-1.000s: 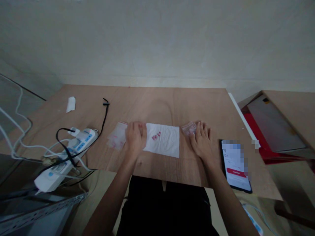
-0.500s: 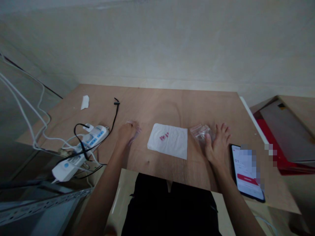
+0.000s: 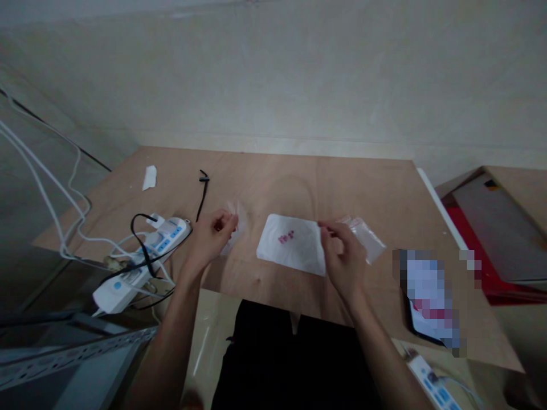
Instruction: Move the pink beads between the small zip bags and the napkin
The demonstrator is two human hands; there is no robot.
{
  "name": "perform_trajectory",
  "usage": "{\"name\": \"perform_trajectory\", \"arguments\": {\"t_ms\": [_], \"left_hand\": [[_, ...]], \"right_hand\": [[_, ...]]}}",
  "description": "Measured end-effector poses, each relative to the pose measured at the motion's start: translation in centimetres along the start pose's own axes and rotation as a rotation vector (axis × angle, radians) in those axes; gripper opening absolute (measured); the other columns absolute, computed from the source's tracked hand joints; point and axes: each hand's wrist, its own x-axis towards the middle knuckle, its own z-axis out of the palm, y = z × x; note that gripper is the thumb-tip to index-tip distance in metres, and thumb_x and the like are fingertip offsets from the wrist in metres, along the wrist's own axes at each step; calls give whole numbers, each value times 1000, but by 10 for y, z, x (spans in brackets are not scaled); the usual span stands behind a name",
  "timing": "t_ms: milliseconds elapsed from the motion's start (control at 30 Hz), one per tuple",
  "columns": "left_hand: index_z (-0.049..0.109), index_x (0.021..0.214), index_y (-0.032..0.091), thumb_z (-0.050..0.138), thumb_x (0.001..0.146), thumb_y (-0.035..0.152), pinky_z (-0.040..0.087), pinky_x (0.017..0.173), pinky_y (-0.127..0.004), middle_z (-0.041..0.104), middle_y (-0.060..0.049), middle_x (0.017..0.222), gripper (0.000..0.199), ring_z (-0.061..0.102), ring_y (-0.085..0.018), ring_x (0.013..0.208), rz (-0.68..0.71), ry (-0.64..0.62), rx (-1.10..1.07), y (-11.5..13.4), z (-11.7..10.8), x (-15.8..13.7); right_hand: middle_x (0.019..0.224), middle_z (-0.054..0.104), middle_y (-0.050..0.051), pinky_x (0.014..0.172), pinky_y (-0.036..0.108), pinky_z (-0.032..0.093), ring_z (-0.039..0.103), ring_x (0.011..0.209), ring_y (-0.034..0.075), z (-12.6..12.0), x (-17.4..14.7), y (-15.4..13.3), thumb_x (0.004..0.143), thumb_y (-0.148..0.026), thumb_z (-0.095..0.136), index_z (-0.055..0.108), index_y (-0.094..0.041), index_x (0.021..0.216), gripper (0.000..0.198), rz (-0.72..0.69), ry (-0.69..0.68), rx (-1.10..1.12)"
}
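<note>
My left hand [image 3: 213, 236] is curled in a pinch at a clear plastic bag [image 3: 237, 230] on the wooden tabletop. A flat white sheet [image 3: 305, 253], perhaps cloth or paper, lies between my hands. Several small pinkish-red pieces [image 3: 285, 237] are clustered on it, too small to name. Thumb and forefinger of my right hand [image 3: 346, 259] come together at the sheet's upper right corner, covering it; what they hold, if anything, is hidden. Partly behind that hand rests another clear plastic bag [image 3: 368, 242] with a pinkish edge.
A white power strip [image 3: 141, 265] with tangled cables sits at the left table edge. A phone [image 3: 427, 324], partly blurred out, lies at the right. Beyond it are red and grey items [image 3: 491, 239]. A white scrap [image 3: 149, 177] lies far left, and a second power strip [image 3: 431, 378] is low right.
My right hand has left the right-hand bag and moved left to the sheet's corner, its fingers drawing together. The left hand has turned and shifted slightly left, and its bag now shows flatter.
</note>
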Motion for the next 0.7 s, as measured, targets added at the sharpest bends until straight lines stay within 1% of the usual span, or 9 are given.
{"name": "perform_trajectory", "arguments": {"t_ms": [100, 167, 200, 267, 333, 433, 500, 633, 700], "left_hand": [[55, 62, 18, 57, 80, 42, 37, 51, -22, 51, 3, 55, 30, 47, -10, 51, 132, -18, -230, 22, 12, -16], [55, 63, 18, 58, 81, 39, 36, 51, -22, 51, 4, 56, 28, 47, -10, 52, 159, -11, -281, 27, 22, -18], [55, 64, 18, 57, 82, 38, 36, 51, -22, 51, 4, 56, 27, 48, -10, 52, 159, 4, -278, 27, 26, -17], [55, 65, 18, 57, 83, 38, 36, 52, -22, 53, 3, 57, 27, 49, -10, 52, 143, 37, -239, 21, 30, -12], [57, 68, 18, 57, 83, 40, 38, 54, -23, 56, 2, 58, 28, 52, -11, 54, 121, 33, -224, 10, 28, -6], [61, 71, 17, 58, 82, 41, 40, 56, -24, 60, 1, 62, 27, 55, -13, 57, 97, -8, -268, -8, 18, -3], [62, 72, 17, 59, 81, 41, 41, 56, -24, 61, 1, 62, 26, 55, -13, 57, 73, -7, -279, -17, 8, -4], [61, 70, 17, 54, 84, 40, 44, 59, -25, 61, -1, 63, 28, 57, -14, 60, 26, 60, -304, -27, -10, -8], [60, 69, 18, 51, 85, 40, 45, 61, -25, 62, -2, 65, 28, 57, -14, 62, 24, 69, -310, -28, -16, -10]], "right_hand": [[89, 74, 7, 66, 32, 54, 67, 74, 19, 39, 9, -27, 86, -41, 58, 73, -20, 88, 26, 194, -271, 343], [90, 75, 7, 63, 30, 53, 67, 74, 18, 66, 15, -32, 80, -44, 66, 74, -20, 87, 26, 334, -387, 506], [89, 75, 6, 63, 30, 54, 67, 73, 18, 78, 18, -32, 77, -45, 68, 74, -20, 85, 27, 370, -415, 539], [84, 75, 5, 64, 30, 54, 67, 71, 17, 99, 23, -29, 74, -44, 71, 75, -19, 83, 27, 409, -446, 567], [77, 75, 4, 64, 29, 53, 68, 68, 16, 115, 25, -26, 76, -43, 69, 75, -18, 82, 26, 425, -470, 587], [75, 75, 3, 64, 27, 53, 69, 69, 15, 137, 27, -28, 79, -42, 65, 75, -18, 81, 27, 436, -518, 629], [75, 75, 3, 64, 26, 53, 69, 70, 15, 152, 28, -31, 80, -42, 63, 75, -17, 80, 27, 438, -534, 628], [71, 73, 4, 67, 30, 53, 68, 71, 18, 176, 34, -30, 82, -33, 62, 73, -16, 75, 21, 435, -493, 524], [82, 74, 7, 79, 36, 52, 68, 85, 22, 176, 37, -30, 80, -26, 63, 73, -17, 77, 13, 398, -432, 453]]}}
